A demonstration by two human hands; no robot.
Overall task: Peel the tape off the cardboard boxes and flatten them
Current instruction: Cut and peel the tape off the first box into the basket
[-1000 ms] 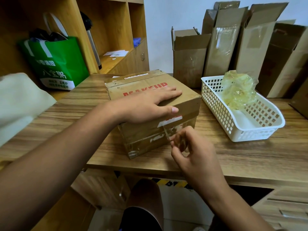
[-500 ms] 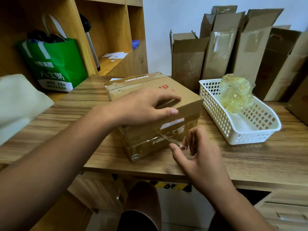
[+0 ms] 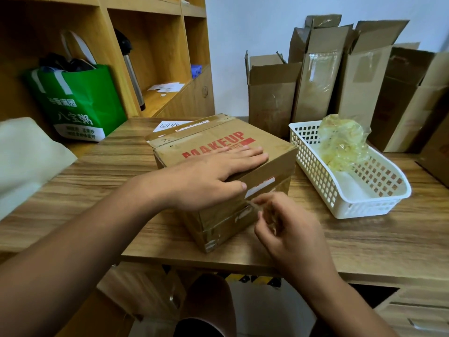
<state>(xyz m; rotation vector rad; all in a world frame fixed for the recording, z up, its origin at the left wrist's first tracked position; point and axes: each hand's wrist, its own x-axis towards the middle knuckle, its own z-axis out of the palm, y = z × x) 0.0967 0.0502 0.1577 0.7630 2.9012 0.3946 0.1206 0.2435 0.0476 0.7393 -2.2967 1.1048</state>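
The cardboard box (image 3: pixel 213 139), printed MAKEUP in red, sat on the wooden table (image 3: pixel 364 242) with one corner close to the near edge, directly under the left hand (image 3: pixel 213 177). That hand lay flat on the box top, fingers straight and together and pointing away from the forearm, while the thumb hooked over the top edge onto the near side face. Just below the thumb, the right hand (image 3: pixel 286 229) came up against that side face with its fingers curled, pinching a thin tape strand (image 3: pixel 251 205) that ran from the cardboard to the fingertips; the grip itself was blurred. More clear tape banded the side face beneath both hands.

Bare tabletop lay open to the outside of the left forearm and in front of the right wrist. Just beyond the right hand, past the box's corner, stood a white perforated basket (image 3: pixel 313 171) that held a crumpled wad of yellowish used tape (image 3: pixel 345 142) at its far end. Farther off behind the basket, opened boxes (image 3: pixel 313 86) leaned upright against the wall. Well beyond the left forearm, a green bag (image 3: pixel 82 100) stood by the wooden shelves.
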